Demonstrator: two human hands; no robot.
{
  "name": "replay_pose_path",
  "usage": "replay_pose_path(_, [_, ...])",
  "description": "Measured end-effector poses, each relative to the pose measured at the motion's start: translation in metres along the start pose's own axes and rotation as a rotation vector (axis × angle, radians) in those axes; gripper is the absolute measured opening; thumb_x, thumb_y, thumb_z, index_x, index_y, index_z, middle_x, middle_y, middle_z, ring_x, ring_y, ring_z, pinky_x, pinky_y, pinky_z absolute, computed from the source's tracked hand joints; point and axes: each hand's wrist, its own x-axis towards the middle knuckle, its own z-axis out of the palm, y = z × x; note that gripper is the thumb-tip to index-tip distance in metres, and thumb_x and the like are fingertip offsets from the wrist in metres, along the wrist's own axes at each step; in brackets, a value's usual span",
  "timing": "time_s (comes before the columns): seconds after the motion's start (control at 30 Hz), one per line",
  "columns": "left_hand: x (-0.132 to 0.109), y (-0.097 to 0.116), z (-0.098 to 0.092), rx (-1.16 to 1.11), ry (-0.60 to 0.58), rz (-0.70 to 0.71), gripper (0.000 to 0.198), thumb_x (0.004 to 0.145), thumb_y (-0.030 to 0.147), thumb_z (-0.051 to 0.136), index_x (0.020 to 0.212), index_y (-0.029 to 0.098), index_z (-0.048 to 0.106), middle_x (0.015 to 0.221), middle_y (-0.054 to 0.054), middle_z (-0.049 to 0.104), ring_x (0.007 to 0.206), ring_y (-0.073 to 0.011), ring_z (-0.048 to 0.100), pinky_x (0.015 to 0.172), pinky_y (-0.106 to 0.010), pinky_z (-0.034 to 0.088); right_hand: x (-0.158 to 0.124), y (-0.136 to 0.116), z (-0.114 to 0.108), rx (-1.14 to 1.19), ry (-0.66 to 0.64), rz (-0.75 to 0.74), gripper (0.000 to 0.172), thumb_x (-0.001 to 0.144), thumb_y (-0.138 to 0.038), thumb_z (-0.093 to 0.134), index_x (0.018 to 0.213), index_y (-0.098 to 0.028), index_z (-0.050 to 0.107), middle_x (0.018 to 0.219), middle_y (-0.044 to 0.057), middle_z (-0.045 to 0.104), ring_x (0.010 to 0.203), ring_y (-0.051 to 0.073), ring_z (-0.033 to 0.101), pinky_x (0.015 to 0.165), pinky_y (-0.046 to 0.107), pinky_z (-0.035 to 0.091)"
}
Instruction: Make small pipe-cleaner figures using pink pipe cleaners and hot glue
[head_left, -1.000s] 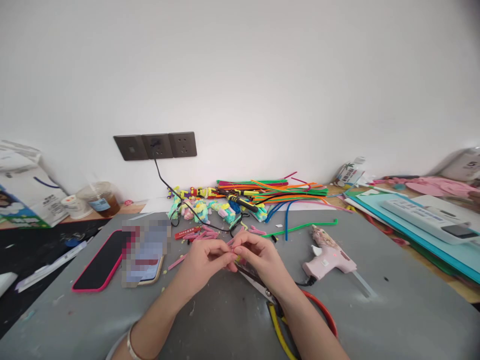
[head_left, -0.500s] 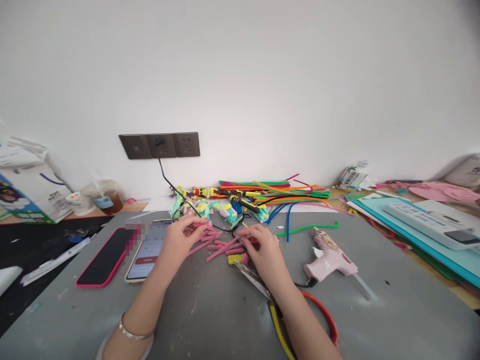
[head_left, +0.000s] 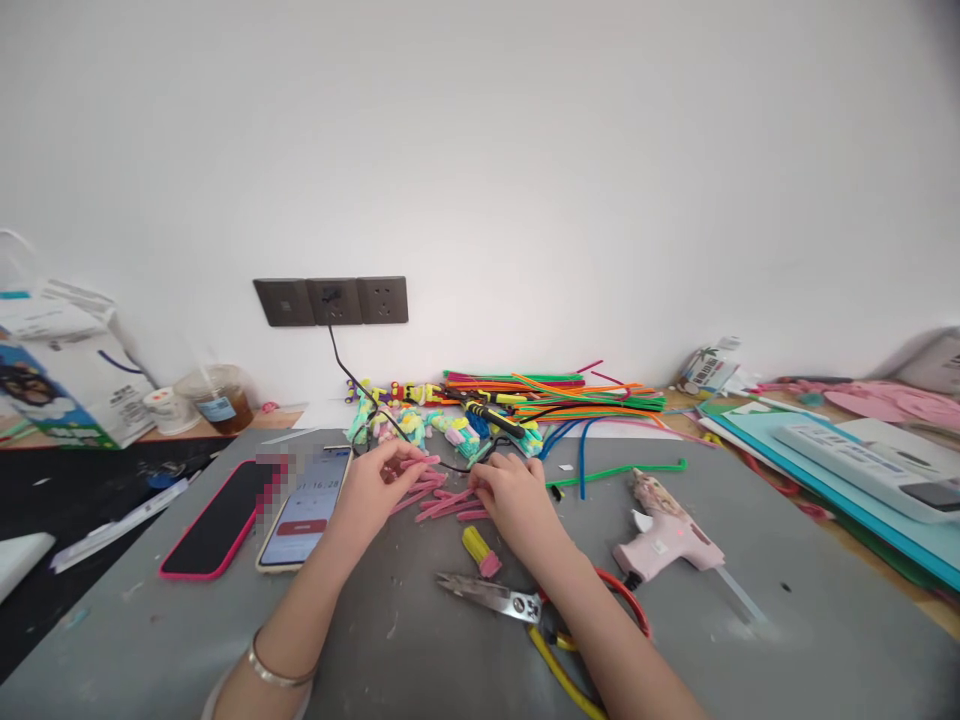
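Note:
My left hand [head_left: 375,490] pinches a short pink pipe-cleaner piece [head_left: 421,463] between thumb and fingers. Beneath it and to its right lies a loose heap of similar pink pieces [head_left: 442,505] on the grey mat. At the heap's right end, my right hand [head_left: 517,498] has its fingers curled down and drawn together. Its fingertips are partly hidden, so I cannot make out what they hold. Just below that hand lie a small yellow and pink bundle [head_left: 480,550] and metal pliers [head_left: 491,597], whose red and yellow handles run under my right forearm.
A pink glue gun [head_left: 667,540] lies to the right. Two phones [head_left: 217,520] are on the left. Bundled pipe cleaners [head_left: 585,398], pastel figures [head_left: 409,425] and a black-and-yellow tool [head_left: 495,415] line the back. A black cord [head_left: 335,350] hangs from the wall socket [head_left: 334,302].
The pliers have swung to lie more sideways, apart from the yellow and pink bundle, which has turned. My left hand's pink piece now sticks out to the right. The whole view has shifted slightly.

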Motion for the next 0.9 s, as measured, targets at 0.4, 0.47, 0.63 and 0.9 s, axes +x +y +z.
replay_pose_path(0.4, [-0.01,0.007,0.019,-0.155,-0.081,-0.044,0.02,0.082,0.036,0.068,0.086,0.017,0.072,0.085,-0.008,0.078,0.079,-0.023,0.074,0.068,-0.028,0.054,0.003,0.002,-0.013,1.365,0.204,0.183,0.027,0.079,-0.048,0.074,0.083,-0.021,0.069,0.078,0.004,0.072,0.075,0.022,0.067,0.068,0.033,0.049])
replay_pose_path(0.47, [-0.013,0.009,0.026,-0.21,-0.128,-0.066,0.018,0.081,0.034,0.069,0.083,0.016,0.07,0.082,-0.008,0.078,0.077,-0.0232,0.074,0.067,-0.028,0.055,0.002,-0.002,-0.012,1.415,0.201,0.166,0.025,0.078,-0.046,0.077,0.078,-0.022,0.068,0.075,0.001,0.069,0.072,0.019,0.063,0.067,0.03,0.048])
replay_pose_path(0.63, [-0.017,0.012,0.034,-0.332,-0.144,-0.11,0.018,0.077,0.031,0.074,0.085,0.015,0.07,0.084,-0.008,0.079,0.078,-0.0224,0.075,0.069,-0.028,0.057,-0.001,-0.004,-0.008,1.383,0.086,0.101,0.026,0.076,-0.044,0.079,0.074,-0.02,0.068,0.074,0.0,0.062,0.067,0.016,0.054,0.062,0.028,0.042])
replay_pose_path(0.9, [-0.017,0.023,0.029,-0.335,-0.084,-0.075,0.015,0.078,0.029,0.072,0.085,0.016,0.072,0.079,-0.006,0.079,0.075,-0.0196,0.075,0.064,-0.023,0.057,-0.004,-0.006,-0.012,1.406,-0.042,0.13,0.031,0.082,-0.051,0.072,0.078,-0.021,0.064,0.079,0.002,0.061,0.073,0.018,0.055,0.063,0.027,0.044])
